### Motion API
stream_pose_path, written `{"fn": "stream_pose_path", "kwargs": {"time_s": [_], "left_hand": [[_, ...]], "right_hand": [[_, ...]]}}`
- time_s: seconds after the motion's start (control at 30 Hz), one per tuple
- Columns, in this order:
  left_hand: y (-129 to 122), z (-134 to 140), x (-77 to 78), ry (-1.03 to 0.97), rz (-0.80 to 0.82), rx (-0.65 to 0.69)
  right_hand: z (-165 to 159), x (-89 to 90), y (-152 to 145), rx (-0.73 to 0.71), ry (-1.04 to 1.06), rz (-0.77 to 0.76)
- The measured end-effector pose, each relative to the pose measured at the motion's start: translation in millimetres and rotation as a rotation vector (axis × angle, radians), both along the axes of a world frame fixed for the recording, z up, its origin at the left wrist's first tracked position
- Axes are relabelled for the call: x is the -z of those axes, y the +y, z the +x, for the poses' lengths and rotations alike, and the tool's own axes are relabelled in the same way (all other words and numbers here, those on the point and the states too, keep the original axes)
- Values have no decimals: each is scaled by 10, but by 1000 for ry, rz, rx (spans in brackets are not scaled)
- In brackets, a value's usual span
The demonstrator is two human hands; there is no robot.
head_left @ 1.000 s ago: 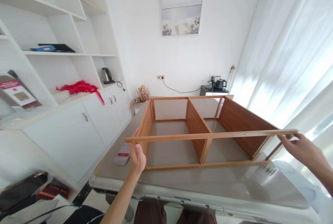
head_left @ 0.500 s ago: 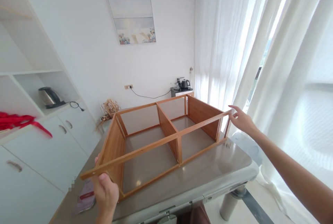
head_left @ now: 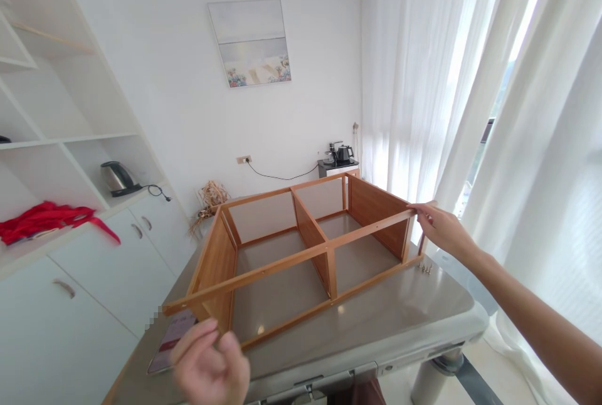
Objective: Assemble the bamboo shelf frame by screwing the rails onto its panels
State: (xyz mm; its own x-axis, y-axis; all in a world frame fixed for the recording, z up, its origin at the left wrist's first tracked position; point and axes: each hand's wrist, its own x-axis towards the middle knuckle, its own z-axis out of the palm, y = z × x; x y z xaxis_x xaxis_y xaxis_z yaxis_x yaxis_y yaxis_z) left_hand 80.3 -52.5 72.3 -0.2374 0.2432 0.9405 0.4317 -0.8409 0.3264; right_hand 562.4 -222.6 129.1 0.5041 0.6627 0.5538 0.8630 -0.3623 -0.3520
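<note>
Have a wooden shelf frame [head_left: 328, 245] lying flat across the grey table [head_left: 399, 305], honey-brown, with three broad panels [head_left: 376, 205] set between slim rails and two open bays between. Holding the right end of the top near rail in the right hand [head_left: 442, 226], fingers over the wood. Half a second ago, had the left hand [head_left: 211, 361] gripping that rail's left end; now have it off the wood, blurred, just in front, fingers loosely half curled and free. On the table, can see a flat pinkish item [head_left: 172, 336] below the rail's left end and small metal fasteners [head_left: 424, 268] near the right. Beyond, can make out dried stems [head_left: 211, 198], a kettle [head_left: 117, 178], red cloth [head_left: 51, 220], a framed picture [head_left: 251, 41] and pale curtains [head_left: 399, 47].
</note>
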Motion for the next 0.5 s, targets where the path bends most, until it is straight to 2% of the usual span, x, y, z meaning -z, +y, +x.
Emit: {"fn": "stream_pose_path", "kwargs": {"time_s": [0.1, 0.2, 0.27, 0.33, 0.43, 0.5], "left_hand": [[-204, 466, -455, 542, -20, 288], [-192, 964, -918, 865, -12, 406], [-92, 1200, -1106, 1031, -12, 451], [25, 1330, -1176, 1143, -4, 457], [154, 1379, -1135, 1205, -60, 464], [192, 1371, -1079, 1201, -74, 451]], "right_hand": [[-15, 2, 8, 11, 10, 6], [-25, -3, 25, 22, 32, -1], [-61, -10, 26, 21, 47, 15], [-133, -12, 4, 41, 56, 72], [-271, 33, -68, 107, 79, 178], [-324, 121, -134, 126, 84, 89]]}}
